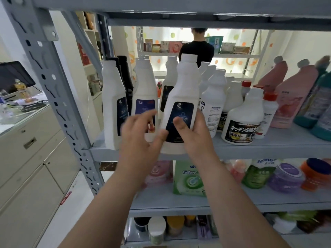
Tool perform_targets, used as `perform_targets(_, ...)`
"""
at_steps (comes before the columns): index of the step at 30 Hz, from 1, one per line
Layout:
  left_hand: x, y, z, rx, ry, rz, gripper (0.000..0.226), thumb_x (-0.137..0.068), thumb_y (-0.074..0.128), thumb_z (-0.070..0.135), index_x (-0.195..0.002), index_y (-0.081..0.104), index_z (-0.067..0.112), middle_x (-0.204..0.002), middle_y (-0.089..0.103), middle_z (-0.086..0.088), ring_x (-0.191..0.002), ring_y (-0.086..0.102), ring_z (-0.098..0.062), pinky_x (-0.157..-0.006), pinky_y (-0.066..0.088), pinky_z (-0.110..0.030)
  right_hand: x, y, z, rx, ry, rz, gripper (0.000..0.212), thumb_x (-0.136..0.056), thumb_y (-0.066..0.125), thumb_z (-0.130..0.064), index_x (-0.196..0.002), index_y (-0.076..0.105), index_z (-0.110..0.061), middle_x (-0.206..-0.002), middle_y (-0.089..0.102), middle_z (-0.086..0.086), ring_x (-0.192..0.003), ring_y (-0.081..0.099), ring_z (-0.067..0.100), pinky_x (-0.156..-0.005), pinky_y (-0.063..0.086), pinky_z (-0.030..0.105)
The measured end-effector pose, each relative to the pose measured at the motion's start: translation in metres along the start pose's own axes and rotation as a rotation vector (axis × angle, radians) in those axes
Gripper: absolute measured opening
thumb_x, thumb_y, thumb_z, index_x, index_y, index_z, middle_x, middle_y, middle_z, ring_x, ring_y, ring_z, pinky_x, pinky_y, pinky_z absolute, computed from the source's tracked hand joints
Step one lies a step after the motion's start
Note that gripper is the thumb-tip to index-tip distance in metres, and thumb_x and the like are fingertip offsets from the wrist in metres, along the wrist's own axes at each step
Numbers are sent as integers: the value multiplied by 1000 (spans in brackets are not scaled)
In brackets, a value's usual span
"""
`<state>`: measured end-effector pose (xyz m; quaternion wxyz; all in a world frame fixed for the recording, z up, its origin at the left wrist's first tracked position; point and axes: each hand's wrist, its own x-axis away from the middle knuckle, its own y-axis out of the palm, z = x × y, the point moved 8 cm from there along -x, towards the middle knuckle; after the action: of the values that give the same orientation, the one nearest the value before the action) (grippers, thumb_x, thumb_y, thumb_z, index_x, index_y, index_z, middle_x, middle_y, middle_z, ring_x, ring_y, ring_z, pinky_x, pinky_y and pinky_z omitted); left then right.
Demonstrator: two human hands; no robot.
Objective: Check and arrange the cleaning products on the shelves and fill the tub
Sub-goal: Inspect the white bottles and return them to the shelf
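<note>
My left hand (138, 140) hovers with its fingers spread and loose, holding nothing. Its thumb is at or just short of the lower left corner of the white cleaner bottle (184, 86) with the dark blue label, but blur hides whether they touch. The bottle stands nearly upright with its neck leaning slightly right. Its base is over the front edge of the grey shelf (268, 149), ahead of the row of white bottles (144, 83). My right hand (195, 138) grips its lower right side, thumb on the label, fingers curled behind. The bottle lies just right of my left fingers, and I judge the right hand carries it.
</note>
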<state>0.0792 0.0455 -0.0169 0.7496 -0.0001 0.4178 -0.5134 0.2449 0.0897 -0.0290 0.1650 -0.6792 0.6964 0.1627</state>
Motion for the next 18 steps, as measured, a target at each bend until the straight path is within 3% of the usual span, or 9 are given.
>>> perform_targets(3,-4,-51,-15,-110,-26,276,58,-86,75,25,-138,53,17,-136,44,-12,-130,35,-18,-105,16,-2,-12,-4,5,124,-14,61,47,-90,74,-40,-129,50,-28,-115,67,-14,-100,65,-9,-79,50,7)
perform_targets(6,-12,-65,-50,-97,-193,267,82,-84,80,22,-152,33,19,-151,30,-9,-141,29,-16,-113,21,-19,-23,-6,17,223,-19,97,46,-93,74,-35,-128,46,-33,-120,64,-10,-106,63,1,-87,50,17)
perform_targets(8,-19,-62,-70,-71,-288,189,94,-84,82,25,-157,23,22,-154,31,-7,-139,37,-20,-116,32,-34,-29,-7,25,229,5,137,48,-94,74,-33,-133,47,-29,-120,63,-9,-108,62,10,-91,49,25)
perform_targets(11,-26,-56,-89,-27,-367,108,86,-85,80,26,-154,28,23,-146,46,-3,-127,53,-22,-104,46,-42,-40,-7,34,223,56,167,51,-96,71,-31,-139,46,-21,-113,58,-14,-101,57,5,-78,44,8)
perform_targets(14,-26,-53,-92,-45,-362,88,63,-90,74,22,-143,43,16,-134,52,-5,-112,52,-18,-91,47,-35,-55,-2,41,259,84,140,38,-97,70,-31,-128,47,-26,-110,58,-13,-95,57,-1,-65,40,-3)
perform_targets(16,-25,-54,-90,-21,-362,89,48,-93,70,18,-135,48,15,-122,54,-1,-102,51,-15,-81,43,-24,-65,3,45,278,87,141,37,-94,72,-36,-124,52,-26,-108,61,-11,-100,63,8,-74,48,8)
perform_targets(18,-23,-56,-90,-29,-340,93,36,-94,68,16,-125,51,19,-115,53,3,-102,52,-18,-80,44,-27,-73,7,50,298,94,147,44,-88,71,-50,-124,55,-32,-114,65,-1,-106,64,19,-88,56,32)
